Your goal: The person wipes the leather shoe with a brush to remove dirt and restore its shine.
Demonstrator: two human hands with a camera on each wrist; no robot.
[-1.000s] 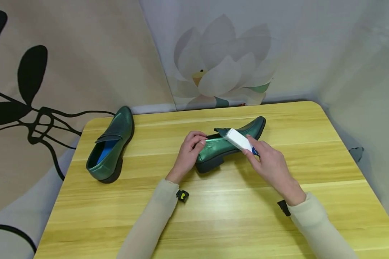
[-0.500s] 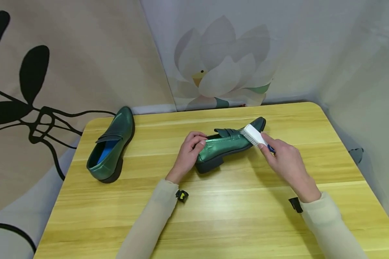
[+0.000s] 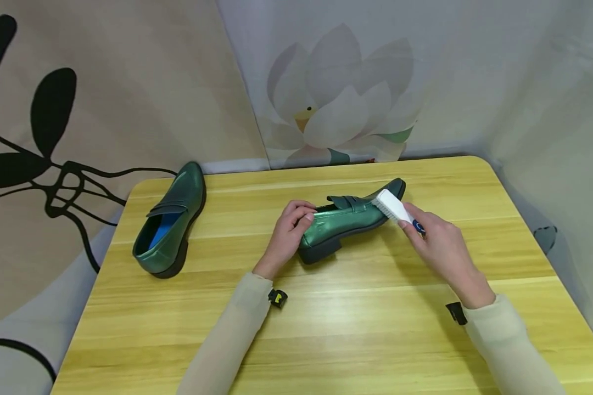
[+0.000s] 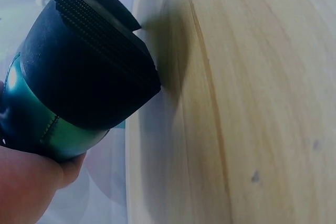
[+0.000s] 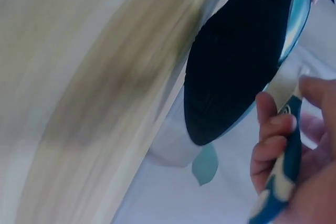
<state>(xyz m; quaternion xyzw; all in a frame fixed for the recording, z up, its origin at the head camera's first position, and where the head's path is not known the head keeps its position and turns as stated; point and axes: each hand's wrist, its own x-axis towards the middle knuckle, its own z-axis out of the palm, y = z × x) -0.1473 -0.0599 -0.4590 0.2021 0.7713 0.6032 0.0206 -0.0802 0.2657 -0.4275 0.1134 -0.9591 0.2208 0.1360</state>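
A shiny green loafer (image 3: 333, 226) with a dark sole is held tilted over the table by my left hand (image 3: 287, 233), which grips its heel end. In the left wrist view the black heel (image 4: 89, 56) fills the upper left, above the thumb. My right hand (image 3: 442, 247) grips a white brush (image 3: 392, 205) with a blue and white handle (image 5: 283, 177). Its bristles are against the upper near the toe. From the right wrist, the dark sole (image 5: 236, 61) faces the camera, and the fingers curl round the handle.
A matching green loafer (image 3: 170, 222) with a blue insole stands at the table's left edge. The light wooden table (image 3: 326, 340) reaches back to a fabric backdrop (image 3: 346, 82) printed with flowers. Black wrist bands (image 3: 278, 298) sit at the cuffs.
The right hand has moved the brush rightward along the shoe, from beside the strap towards the toe. The left hand and the shoe have stayed about where they were.
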